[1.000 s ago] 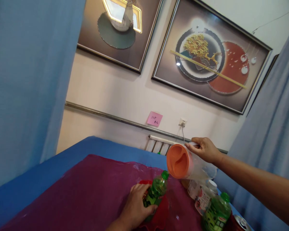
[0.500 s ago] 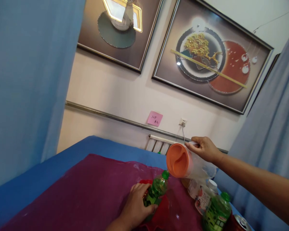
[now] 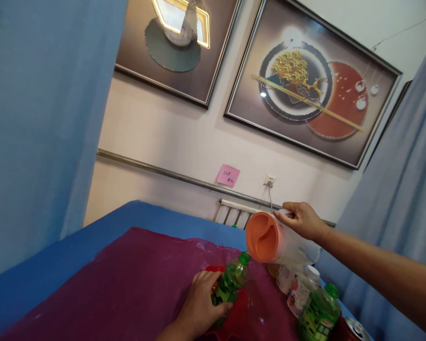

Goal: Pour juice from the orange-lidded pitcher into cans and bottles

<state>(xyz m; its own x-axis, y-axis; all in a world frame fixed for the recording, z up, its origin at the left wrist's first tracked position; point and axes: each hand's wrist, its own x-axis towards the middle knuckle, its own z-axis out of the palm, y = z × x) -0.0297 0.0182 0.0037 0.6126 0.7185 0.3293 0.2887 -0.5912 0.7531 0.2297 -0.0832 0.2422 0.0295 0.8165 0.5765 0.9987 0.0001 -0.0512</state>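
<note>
My left hand (image 3: 203, 303) is wrapped round a green plastic bottle (image 3: 230, 284), which leans slightly to the right. Whether its green top is a cap or an open neck I cannot tell. A red tray or basin (image 3: 239, 315) lies beneath it, partly hidden. By its handle, my right hand (image 3: 303, 220) grips a clear pitcher (image 3: 294, 248) with an orange lid (image 3: 261, 237). The pitcher is tipped onto its side, lid facing left, its rim close to the bottle's top. No stream of liquid can be made out between them.
Right of the bottle stand a white-capped bottle (image 3: 303, 289), another green bottle (image 3: 319, 312) and a dark red can (image 3: 353, 329). A purple-red sheet (image 3: 128, 284) covers the blue surface (image 3: 163, 215). Blue curtains (image 3: 46, 118) hang at both sides; behind is a wall with a rail (image 3: 163, 173).
</note>
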